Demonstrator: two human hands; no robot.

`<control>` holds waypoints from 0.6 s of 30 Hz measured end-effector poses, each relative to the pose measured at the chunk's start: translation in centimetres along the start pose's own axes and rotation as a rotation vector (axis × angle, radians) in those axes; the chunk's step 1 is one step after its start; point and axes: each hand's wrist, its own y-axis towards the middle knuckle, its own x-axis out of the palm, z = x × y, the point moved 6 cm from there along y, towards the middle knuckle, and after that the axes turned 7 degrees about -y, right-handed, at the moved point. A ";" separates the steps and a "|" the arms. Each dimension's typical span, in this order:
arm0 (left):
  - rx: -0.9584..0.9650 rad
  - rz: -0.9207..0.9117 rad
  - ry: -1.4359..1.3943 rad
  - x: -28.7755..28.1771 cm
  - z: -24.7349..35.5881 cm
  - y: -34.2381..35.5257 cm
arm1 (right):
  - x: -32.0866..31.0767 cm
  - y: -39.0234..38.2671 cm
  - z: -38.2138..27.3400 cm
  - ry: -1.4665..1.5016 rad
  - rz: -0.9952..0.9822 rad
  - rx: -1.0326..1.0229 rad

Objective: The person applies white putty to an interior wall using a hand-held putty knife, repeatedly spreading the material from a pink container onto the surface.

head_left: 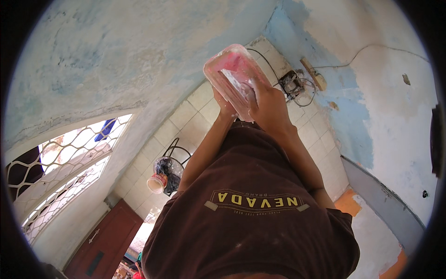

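Pink plastic, smeared with white paste, makes up the shallow rectangular tub [226, 58] raised in front of the chest in the head view, tilted so that its inside shows. The left hand [225, 103] supports it from the left and below; its fingers are bent around the underside, mostly hidden by the tub. The right hand [271, 106] lies over the near right part, fingers bent and covering some of the rim; whether they close on the tub or on a tool cannot be told.

The brown T-shirt [251, 172] blocks much of the floor. Left of it, the left forearm partly covers a dark metal-framed stool [173, 148] bearing crumpled black plastic [174, 168], with a pale round container [157, 184] just beside that. Beyond the tub, near the right hand, a dark, stained box-like object [291, 83] sits among loose cables on the tiled floor [181, 114], close to a wooden piece [313, 74] by the patchy blue and white wall [357, 111]. A window with a wavy metal grille [69, 160] and a dark red door [104, 242] stand at the left.
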 end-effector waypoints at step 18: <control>0.100 0.061 0.145 -1.1 0.8 -1.3 | 1.6 -1.2 0.8 0.290 0.039 0.033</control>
